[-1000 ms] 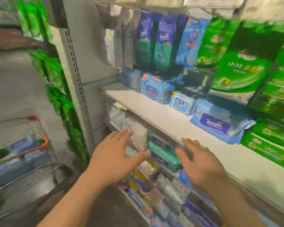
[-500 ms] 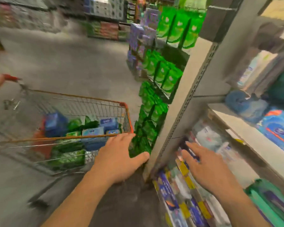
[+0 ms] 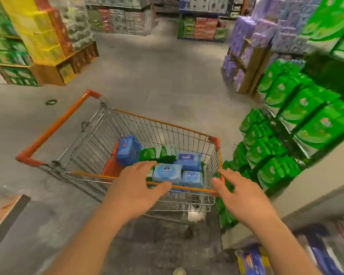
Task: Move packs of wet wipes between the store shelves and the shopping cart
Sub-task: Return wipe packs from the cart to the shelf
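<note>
Both hands have swung from the shelf to the cart [image 3: 56,124]. Left hand [image 3: 135,187], fingers spread and empty, hovers over the near rim, just short of the blue wipes packs [image 3: 167,172]. Right hand [image 3: 244,197], also spread and empty, is at the cart's right corner. Pack labels are too blurred to read.

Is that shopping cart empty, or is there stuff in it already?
Not empty. The cart holds several wipe packs at its near end: blue packs and green packs. The far part of the basket shows bare wire.
</note>
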`<state>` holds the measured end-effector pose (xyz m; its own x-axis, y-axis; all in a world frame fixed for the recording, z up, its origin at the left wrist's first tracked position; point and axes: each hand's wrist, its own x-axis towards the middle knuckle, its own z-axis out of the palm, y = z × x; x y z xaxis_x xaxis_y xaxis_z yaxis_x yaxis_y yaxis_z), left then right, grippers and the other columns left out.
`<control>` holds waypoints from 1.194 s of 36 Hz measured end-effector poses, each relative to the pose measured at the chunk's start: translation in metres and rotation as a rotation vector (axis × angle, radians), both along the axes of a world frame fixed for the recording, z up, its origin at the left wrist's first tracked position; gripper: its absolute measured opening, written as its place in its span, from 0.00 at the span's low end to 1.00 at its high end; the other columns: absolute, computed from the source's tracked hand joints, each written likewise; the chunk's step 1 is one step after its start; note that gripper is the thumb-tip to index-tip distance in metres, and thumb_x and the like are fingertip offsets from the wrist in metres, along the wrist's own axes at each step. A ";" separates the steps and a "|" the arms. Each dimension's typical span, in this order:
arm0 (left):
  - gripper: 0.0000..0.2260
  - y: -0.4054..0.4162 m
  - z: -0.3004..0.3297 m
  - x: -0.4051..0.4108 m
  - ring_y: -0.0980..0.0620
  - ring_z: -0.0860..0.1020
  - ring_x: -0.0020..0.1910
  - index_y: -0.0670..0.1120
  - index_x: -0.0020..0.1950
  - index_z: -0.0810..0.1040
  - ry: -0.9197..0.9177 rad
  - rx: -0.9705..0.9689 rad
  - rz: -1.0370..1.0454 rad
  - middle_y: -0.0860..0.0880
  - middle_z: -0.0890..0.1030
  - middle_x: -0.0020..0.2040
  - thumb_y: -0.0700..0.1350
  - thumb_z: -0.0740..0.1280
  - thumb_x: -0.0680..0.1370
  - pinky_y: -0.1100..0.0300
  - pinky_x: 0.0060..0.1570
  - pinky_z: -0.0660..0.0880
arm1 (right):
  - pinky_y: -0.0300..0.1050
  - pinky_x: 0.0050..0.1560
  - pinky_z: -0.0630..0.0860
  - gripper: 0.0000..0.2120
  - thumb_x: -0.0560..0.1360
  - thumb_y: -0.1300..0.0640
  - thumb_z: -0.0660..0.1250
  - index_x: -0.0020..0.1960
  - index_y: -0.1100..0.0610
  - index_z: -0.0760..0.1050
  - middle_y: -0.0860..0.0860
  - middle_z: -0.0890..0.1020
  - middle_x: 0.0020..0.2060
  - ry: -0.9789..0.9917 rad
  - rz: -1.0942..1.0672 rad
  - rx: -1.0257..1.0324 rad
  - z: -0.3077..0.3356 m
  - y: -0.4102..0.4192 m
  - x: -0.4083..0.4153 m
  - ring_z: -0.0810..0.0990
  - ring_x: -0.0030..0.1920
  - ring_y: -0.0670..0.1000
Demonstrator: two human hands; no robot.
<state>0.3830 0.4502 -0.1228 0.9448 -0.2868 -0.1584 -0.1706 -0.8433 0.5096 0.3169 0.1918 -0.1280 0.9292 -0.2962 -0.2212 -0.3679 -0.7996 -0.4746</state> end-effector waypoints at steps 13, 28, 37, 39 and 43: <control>0.34 0.024 -0.012 0.108 0.54 0.69 0.69 0.59 0.78 0.63 0.056 0.033 0.177 0.56 0.70 0.73 0.70 0.61 0.74 0.55 0.65 0.68 | 0.50 0.76 0.65 0.31 0.79 0.32 0.57 0.78 0.44 0.66 0.44 0.68 0.77 0.045 0.206 0.094 -0.024 0.006 0.151 0.65 0.78 0.50; 0.36 0.102 -0.070 0.228 0.54 0.71 0.66 0.61 0.76 0.66 0.229 -0.056 0.186 0.55 0.72 0.70 0.74 0.60 0.71 0.56 0.61 0.69 | 0.45 0.70 0.68 0.28 0.81 0.35 0.57 0.79 0.42 0.63 0.45 0.68 0.77 0.293 0.222 0.100 -0.060 0.089 0.260 0.70 0.74 0.50; 0.38 0.129 -0.117 0.282 0.51 0.73 0.67 0.60 0.76 0.66 0.262 0.042 0.118 0.55 0.74 0.70 0.77 0.57 0.70 0.50 0.65 0.72 | 0.49 0.68 0.71 0.27 0.82 0.35 0.56 0.79 0.39 0.60 0.46 0.67 0.78 0.427 0.234 0.092 -0.102 0.128 0.296 0.73 0.72 0.52; 0.40 0.130 -0.135 0.286 0.52 0.76 0.63 0.61 0.73 0.68 0.271 0.062 0.107 0.57 0.77 0.64 0.81 0.52 0.67 0.49 0.60 0.76 | 0.49 0.66 0.73 0.27 0.82 0.36 0.56 0.79 0.39 0.61 0.47 0.67 0.78 0.465 0.244 0.095 -0.116 0.130 0.302 0.76 0.69 0.53; 0.35 0.127 -0.162 0.294 0.50 0.74 0.65 0.59 0.73 0.69 0.309 0.090 0.090 0.53 0.76 0.67 0.75 0.58 0.71 0.51 0.63 0.74 | 0.50 0.70 0.69 0.28 0.82 0.37 0.58 0.80 0.41 0.60 0.45 0.63 0.80 0.577 0.245 0.146 -0.150 0.127 0.317 0.70 0.74 0.53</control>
<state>0.6766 0.5775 -0.2847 0.8693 -0.1760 -0.4619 0.0577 -0.8919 0.4485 0.6338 0.3186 -0.2775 0.6857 -0.0196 -0.7276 -0.4116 -0.8349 -0.3655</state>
